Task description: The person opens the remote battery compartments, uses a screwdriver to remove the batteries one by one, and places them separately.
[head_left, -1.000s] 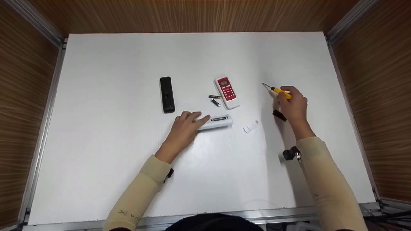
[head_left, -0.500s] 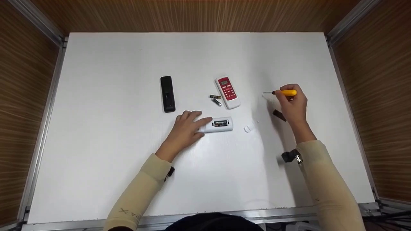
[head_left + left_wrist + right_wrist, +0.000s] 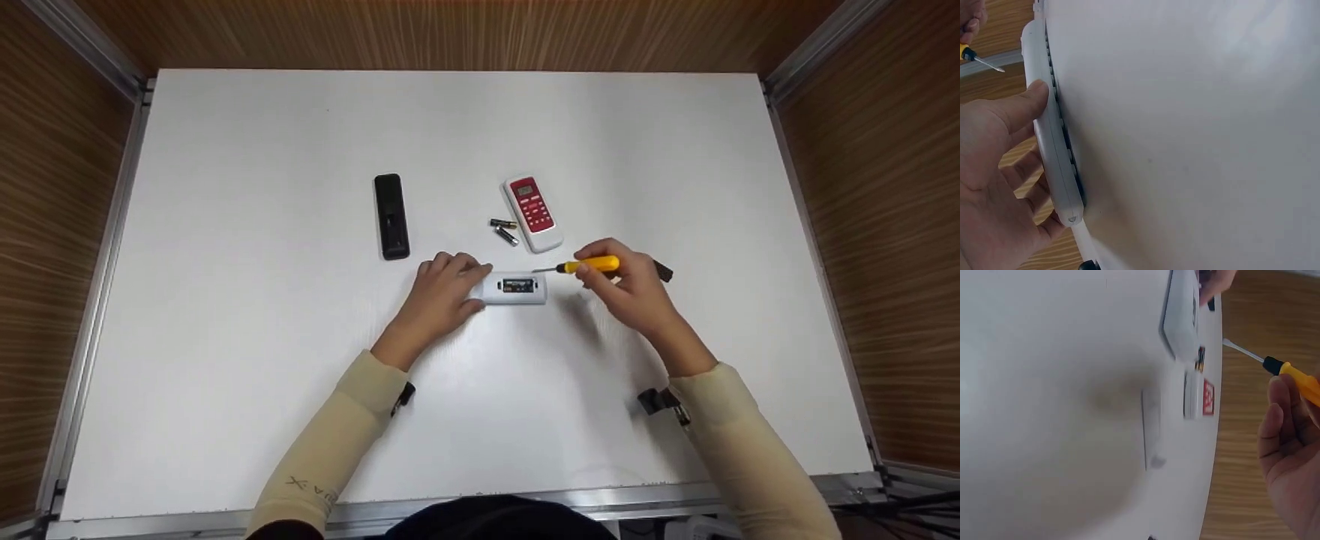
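Note:
A white remote (image 3: 517,288) lies face down at the middle of the white table (image 3: 225,337), its battery bay open and turned up. My left hand (image 3: 469,285) grips its left end, thumb on the near edge (image 3: 1053,140). My right hand (image 3: 600,271) pinches a yellow-handled screwdriver (image 3: 590,264) just right of the remote. The metal tip (image 3: 541,269) hovers by the remote's top right corner. In the right wrist view the screwdriver (image 3: 1292,374) points toward the remote (image 3: 1182,318).
Behind it sit a red-and-white remote (image 3: 532,214) and two loose batteries (image 3: 504,230). A black remote (image 3: 391,217) lies to the left. A small dark piece (image 3: 662,271) shows behind my right hand. A flat white cover (image 3: 1151,427) lies near that hand. Wooden walls ring the table.
My right hand carried the screwdriver from the right side leftward and nearer, up to the white remote. The left hand rolled the remote so its battery bay faces up.

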### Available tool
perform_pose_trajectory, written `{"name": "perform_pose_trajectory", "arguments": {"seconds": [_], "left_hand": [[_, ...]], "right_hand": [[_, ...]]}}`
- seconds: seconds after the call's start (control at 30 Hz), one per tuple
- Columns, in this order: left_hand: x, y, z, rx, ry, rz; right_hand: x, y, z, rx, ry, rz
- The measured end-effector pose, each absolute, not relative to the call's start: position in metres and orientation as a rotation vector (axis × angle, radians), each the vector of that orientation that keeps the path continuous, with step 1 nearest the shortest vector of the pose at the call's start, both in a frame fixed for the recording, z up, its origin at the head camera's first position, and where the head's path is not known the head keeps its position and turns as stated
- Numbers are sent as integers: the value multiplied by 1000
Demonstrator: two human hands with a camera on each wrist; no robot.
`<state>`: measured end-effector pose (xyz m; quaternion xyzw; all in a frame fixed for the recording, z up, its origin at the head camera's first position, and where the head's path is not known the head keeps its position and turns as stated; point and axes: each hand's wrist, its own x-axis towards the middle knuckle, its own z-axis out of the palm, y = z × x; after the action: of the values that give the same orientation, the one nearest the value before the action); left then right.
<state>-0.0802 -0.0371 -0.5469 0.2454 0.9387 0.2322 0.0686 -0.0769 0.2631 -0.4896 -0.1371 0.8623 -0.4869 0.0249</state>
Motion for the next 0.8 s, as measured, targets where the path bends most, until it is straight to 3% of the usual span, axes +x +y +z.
{"name": "perform_pose_trajectory", "arguments": {"seconds": [0.37,0.8], "left_hand": [[-85,-32,-545,772,2788,701],[-87,-31,-548,744,2784,755]], "right_hand": [[-70,243,-496,-609,2770,-1291],[-81,211,-478,-589,2795,-1006]]}}
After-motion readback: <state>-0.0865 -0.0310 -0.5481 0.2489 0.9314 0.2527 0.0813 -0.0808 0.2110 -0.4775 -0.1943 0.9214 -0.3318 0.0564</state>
